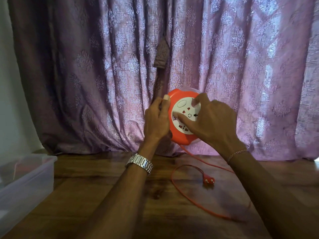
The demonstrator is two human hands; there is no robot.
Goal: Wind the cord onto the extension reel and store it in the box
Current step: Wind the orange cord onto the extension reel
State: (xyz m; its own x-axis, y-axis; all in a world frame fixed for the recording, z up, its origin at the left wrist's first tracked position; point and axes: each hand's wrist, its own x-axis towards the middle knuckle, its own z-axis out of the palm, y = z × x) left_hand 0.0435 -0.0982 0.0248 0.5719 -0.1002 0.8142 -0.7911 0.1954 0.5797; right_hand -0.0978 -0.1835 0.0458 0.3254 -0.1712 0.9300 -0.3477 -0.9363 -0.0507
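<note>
I hold a round orange extension reel (179,135) with a white socket face upright above the wooden table. My left hand (156,119) grips its left rim, thumb on the edge. My right hand (209,120) lies on the white face, fingers pressing its centre part. An orange cord (183,192) hangs from the reel's bottom and loops loosely over the table, ending in an orange plug (209,180) that lies flat. The clear plastic box (25,180) stands at the left edge of the table.
A purple patterned curtain (103,75) hangs close behind the reel along the table's far edge. The wooden table (103,178) stretches between the box and the cord loop. A white wall shows at far left.
</note>
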